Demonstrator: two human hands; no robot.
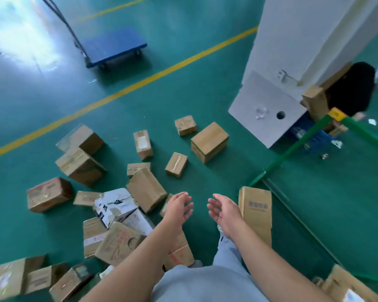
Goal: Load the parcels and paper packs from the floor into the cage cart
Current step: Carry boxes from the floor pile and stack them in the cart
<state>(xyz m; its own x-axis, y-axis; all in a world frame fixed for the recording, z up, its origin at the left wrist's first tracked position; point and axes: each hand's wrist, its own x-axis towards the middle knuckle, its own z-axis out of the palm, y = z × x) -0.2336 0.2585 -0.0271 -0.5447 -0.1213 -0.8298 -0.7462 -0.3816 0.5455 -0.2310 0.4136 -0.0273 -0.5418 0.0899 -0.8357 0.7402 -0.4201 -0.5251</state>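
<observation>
Several cardboard parcels lie scattered on the green floor (pixel 205 88), among them a tilted brown box (pixel 146 189), a white printed box (pixel 114 205), a small taped box (pixel 176 165) and a larger box (pixel 209 141). A tall narrow carton (pixel 255 212) stands just right of my right hand. My left hand (pixel 178 209) and my right hand (pixel 224 211) reach forward side by side over the floor, fingers relaxed, holding nothing. The cage cart's green frame (pixel 286 153) runs along the right; a parcel (pixel 345 284) shows at the lower right by it.
A blue platform trolley (pixel 114 47) stands at the back. A white pillar (pixel 297 40) with a leaning white board (pixel 264 110) rises at the right, with an open carton and a black bag (pixel 351 88) behind it. Yellow lines cross the floor.
</observation>
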